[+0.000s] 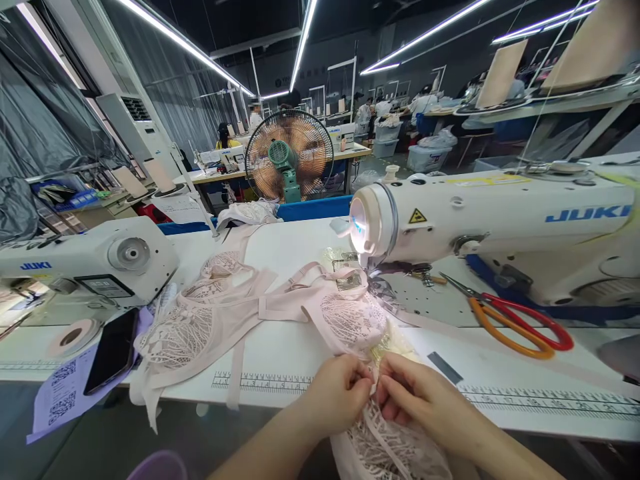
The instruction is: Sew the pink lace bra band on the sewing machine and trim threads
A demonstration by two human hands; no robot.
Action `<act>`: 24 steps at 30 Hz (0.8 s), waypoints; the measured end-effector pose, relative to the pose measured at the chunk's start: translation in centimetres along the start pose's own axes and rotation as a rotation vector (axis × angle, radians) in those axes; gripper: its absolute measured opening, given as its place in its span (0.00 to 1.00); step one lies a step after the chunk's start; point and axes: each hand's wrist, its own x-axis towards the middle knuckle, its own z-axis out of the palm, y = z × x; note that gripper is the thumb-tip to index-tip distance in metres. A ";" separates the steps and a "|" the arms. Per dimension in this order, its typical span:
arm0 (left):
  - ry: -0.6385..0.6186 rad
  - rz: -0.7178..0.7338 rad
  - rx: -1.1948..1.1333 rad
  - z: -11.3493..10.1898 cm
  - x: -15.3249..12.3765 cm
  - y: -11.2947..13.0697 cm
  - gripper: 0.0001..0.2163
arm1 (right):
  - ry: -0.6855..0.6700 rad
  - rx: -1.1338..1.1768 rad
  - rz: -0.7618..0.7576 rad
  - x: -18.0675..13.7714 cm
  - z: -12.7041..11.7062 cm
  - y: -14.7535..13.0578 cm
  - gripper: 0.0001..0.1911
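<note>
My left hand point(345, 390) and my right hand point(407, 390) meet at the table's front edge, both pinching a pale pink lace bra point(350, 317). Its lower lace part point(387, 447) hangs below my hands toward my lap. The upper cup lies just beyond them, near the needle area of a white JUKI sewing machine point(475, 213) whose lamp is lit. The exact spot between my fingertips is hidden. To the left, more pale pink lace bras point(183, 327) are spread on the table, with a band running across to the piece at the machine.
Scissors with orange and red handles point(515, 323) lie right of the needle. A phone point(113, 347) rests on purple paper point(55, 407) beside a tape roll point(74, 337). Another sewing machine point(90, 263) stands left. Printed rulers line the front edge. A large fan point(290, 157) stands behind the table.
</note>
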 end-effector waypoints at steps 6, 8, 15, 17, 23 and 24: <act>-0.124 -0.032 0.032 -0.7 -0.4 1.3 0.03 | 0.030 -0.028 0.005 -0.4 -0.5 -0.8 0.11; -0.124 -0.020 0.052 -0.8 -0.5 1.5 0.04 | 0.026 -0.048 -0.008 -0.7 -0.8 -0.9 0.11; -0.081 -0.119 -0.109 -0.8 -0.2 0.8 0.02 | 0.034 -0.235 -0.055 -1.2 -0.5 -0.9 0.06; -0.074 -0.107 -0.104 -0.9 -0.2 0.8 0.02 | 0.069 -0.323 -0.057 -1.0 -0.1 -1.3 0.07; -0.075 -0.110 -0.105 -1.1 -0.2 0.8 0.03 | 0.144 -0.489 -0.071 -0.6 0.2 -2.7 0.10; -0.075 -0.113 -0.101 -1.1 -0.2 0.8 0.04 | 0.143 -0.491 -0.087 -0.6 0.1 -2.7 0.10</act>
